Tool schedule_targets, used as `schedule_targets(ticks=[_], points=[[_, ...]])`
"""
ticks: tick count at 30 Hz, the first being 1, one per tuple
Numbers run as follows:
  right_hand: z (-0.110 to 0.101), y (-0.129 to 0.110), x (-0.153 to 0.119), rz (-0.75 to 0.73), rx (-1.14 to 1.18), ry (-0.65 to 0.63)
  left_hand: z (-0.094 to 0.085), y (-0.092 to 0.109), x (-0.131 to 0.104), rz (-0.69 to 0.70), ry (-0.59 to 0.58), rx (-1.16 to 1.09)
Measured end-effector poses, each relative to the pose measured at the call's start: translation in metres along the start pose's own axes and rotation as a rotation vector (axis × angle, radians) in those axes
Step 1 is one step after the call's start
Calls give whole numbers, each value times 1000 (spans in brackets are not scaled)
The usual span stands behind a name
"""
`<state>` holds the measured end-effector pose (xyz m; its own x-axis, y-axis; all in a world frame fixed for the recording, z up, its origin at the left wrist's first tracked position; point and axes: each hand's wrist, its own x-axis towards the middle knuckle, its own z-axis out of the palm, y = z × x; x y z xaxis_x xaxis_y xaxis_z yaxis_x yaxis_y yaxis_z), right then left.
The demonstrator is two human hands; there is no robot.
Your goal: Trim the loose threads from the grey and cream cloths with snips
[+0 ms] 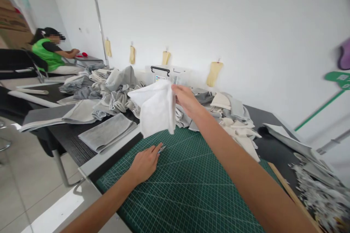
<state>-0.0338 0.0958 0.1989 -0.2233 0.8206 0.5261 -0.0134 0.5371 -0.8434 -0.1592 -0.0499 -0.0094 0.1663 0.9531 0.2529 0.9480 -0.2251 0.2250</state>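
Observation:
My right hand (183, 97) pinches the right edge of a folded white cloth (155, 107). The cloth hangs in the air over the far edge of the green cutting mat (213, 178). My left hand (144, 163) rests low on the mat, fingers closed round what looks like a small pair of thread snips. Only the short metallic tip of the snips (162, 149) shows beyond the fingers; the rest is hidden. Behind the white cloth lies a heap of grey and off-white cloths (117, 87).
A folded grey cloth (106, 133) lies left of the mat. More cloths (235, 113) are piled at right. White scraps (317, 193) lie beyond a wooden strip (279, 174). A clear plastic box (164, 74) stands by the wall. A person in a green vest (51, 56) sits far left.

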Motion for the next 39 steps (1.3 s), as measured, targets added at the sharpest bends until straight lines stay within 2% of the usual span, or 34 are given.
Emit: schedule_targets(ticks=[2,4,9,11,14,17,20,24,27,30,33,35,37,39], points=[[2,6,-11,141,-16,-87,2,0,0,14,12,5],[-10,8,-29,176,-57,-66,4,0,1,20,22,15],[-78,27,-78,167,-361,21,8,2,0,-9,29,38],[-108,46,-99,230,-564,7,10,3,-2,10,37,43],[-147,81,-135,296,-682,26,9,5,-4,128,21,18],[-174,111,-163,294,-785,67,6,9,-7,298,-55,-51],[-189,128,-170,215,-879,112,2,12,-8,345,-96,-102],[-203,134,-144,87,-971,166,2,12,-6,326,-119,-138],[-221,138,-107,-10,-1058,217,3,10,-5,316,-140,-141],[-252,145,-60,-115,-1279,278,2,10,-3,315,-136,-129],[-289,157,-11,-46,-1440,284,1,10,-2,317,-111,-111],[-309,167,18,4,-1489,232,2,10,0,328,-96,-102],[-319,178,40,6,-1488,162,5,8,3,353,-63,-93],[-321,189,55,-11,-1462,117,8,6,6,385,-15,-79]])
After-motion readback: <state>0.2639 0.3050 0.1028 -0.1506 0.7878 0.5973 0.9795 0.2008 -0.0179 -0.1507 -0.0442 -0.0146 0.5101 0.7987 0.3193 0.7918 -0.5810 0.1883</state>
